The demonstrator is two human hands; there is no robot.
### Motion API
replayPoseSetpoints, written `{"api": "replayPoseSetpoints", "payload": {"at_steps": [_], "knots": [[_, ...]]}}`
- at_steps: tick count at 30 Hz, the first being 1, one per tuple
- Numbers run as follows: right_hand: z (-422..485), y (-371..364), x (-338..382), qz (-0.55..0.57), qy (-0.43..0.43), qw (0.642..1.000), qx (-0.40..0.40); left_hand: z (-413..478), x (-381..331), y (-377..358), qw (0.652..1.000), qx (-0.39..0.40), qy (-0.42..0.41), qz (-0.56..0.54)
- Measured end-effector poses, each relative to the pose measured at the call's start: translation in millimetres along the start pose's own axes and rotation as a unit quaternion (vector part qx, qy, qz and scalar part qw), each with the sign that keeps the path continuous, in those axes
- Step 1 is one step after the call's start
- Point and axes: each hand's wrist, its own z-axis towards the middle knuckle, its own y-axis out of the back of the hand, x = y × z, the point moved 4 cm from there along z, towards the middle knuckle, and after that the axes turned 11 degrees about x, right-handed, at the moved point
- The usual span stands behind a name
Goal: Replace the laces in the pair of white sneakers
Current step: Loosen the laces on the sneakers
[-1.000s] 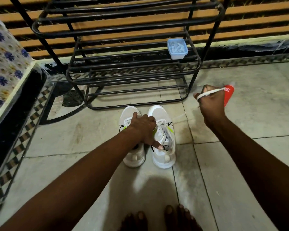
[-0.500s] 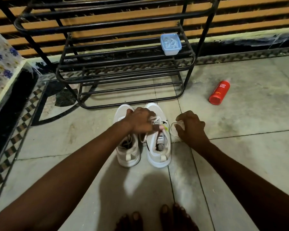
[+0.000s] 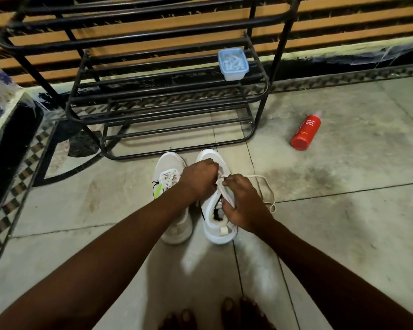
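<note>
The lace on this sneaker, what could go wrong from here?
1. The lace trails in a loose loop on the floor beside the sneaker; it may pick up dirt or knot when pulled.
2. The left hand and right hand cover most of the eyelets, so one could be skipped unnoticed.

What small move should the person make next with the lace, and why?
Probably pull the lace through its eyelet with the right hand while the left hand steadies the sneaker. Both hands pinch the lace over the shoe's throat, and a slack loop lies on the floor beside it.
</note>
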Motion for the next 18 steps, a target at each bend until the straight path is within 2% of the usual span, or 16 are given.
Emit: {"api": "replayPoseSetpoints", "payload": {"at_steps": [4, 8, 11, 15, 18], "knots": [[-5, -4, 1, -0.024, -0.024, 0.999, 0.015, 6, -2, -5, 0.995, -0.001, -0.02, 0.093], [-10, -9, 8, -0.025, -0.061, 0.998, 0.017, 6, -2, -3, 0.996, -0.014, -0.019, 0.086], [-9, -10, 11, -0.034, -0.071, 0.997, 0.015, 2, 12, 6, 0.996, -0.062, 0.028, -0.06], [-11, -11, 14, -0.04, -0.07, 0.997, 0.01, -2, 38, 7, 0.928, -0.135, 0.121, -0.326], [-12, -13, 15, -0.04, -0.072, 0.997, -0.006, 0, 42, 6, 0.913, -0.108, 0.12, -0.374]]}}
